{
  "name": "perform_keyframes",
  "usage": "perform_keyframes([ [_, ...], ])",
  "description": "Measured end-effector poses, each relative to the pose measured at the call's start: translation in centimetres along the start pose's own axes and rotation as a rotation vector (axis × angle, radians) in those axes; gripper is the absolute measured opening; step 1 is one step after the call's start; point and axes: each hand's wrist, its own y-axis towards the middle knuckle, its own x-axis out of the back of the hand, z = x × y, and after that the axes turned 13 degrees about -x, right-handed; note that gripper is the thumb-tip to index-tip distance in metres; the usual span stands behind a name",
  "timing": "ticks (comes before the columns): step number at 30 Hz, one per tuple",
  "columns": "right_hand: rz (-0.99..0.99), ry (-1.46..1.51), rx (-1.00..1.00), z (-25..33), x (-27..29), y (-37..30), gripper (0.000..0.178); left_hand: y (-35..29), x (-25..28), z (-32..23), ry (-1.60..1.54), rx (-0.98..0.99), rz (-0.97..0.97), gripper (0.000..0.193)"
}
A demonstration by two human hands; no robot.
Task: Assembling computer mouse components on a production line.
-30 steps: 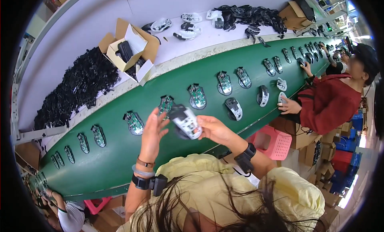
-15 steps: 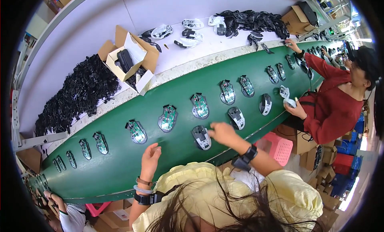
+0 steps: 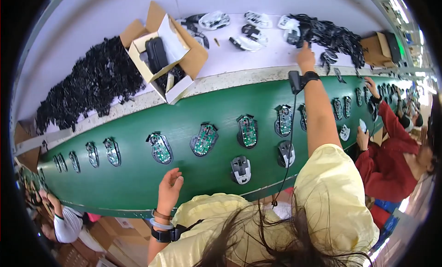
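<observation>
My right arm stretches across the green conveyor belt (image 3: 133,184). Its hand (image 3: 305,59) is at the near left edge of a heap of thin black plastic pieces (image 3: 338,37), beside white-and-black mouse shells (image 3: 291,30). Its fingertips are too small and partly covered to show a grip. Over the near side of the belt, my left hand (image 3: 170,188) is raised with loosely bent fingers and holds nothing. The closest part beyond it is a mouse base with a green circuit board (image 3: 159,148). Grey-and-white mouse top shells (image 3: 241,169) lie on the near side of the belt.
More mouse bases with boards (image 3: 248,131) line the belt. On the far ledge stand an open carton (image 3: 195,53) and another heap of black pieces (image 3: 92,85). A co-worker in red (image 3: 396,163) works at the right; another person (image 3: 69,223) sits at the lower left.
My right hand has left the grey-and-white mouse shell on the belt and reached far across to the black pieces. The left hand stays near its place. The whole view has shifted.
</observation>
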Motion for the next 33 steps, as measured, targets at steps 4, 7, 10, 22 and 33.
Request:
perform_keyframes([
  [4, -0.085, -0.011, 0.089, -1.9, -0.1, 2.3, 0.027, 0.6, -0.4, 0.5, -0.018, 0.056, -0.011, 0.035],
  [7, -0.184, 0.015, 0.174, -1.9, 2.0, 1.3, 0.023, 1.1, -0.7, 0.2, -0.019, 0.08, 0.005, 0.035],
  [10, -0.239, 0.059, 0.106, 1.3, 6.2, -2.7, 0.024, 1.5, -0.8, -0.2, -0.012, 0.094, 0.012, 0.035],
  [22, 0.095, 0.619, 0.518, 12.9, 5.8, -12.3, 0.061, 1.5, -2.0, -2.3, -0.005, 0.027, 0.08, 0.037],
  [33, 1.184, 1.581, 0.175, 8.6, 20.1, -30.2, 0.06, 4.0, -4.0, -9.7, -0.819, -0.177, 0.159, 0.045],
])
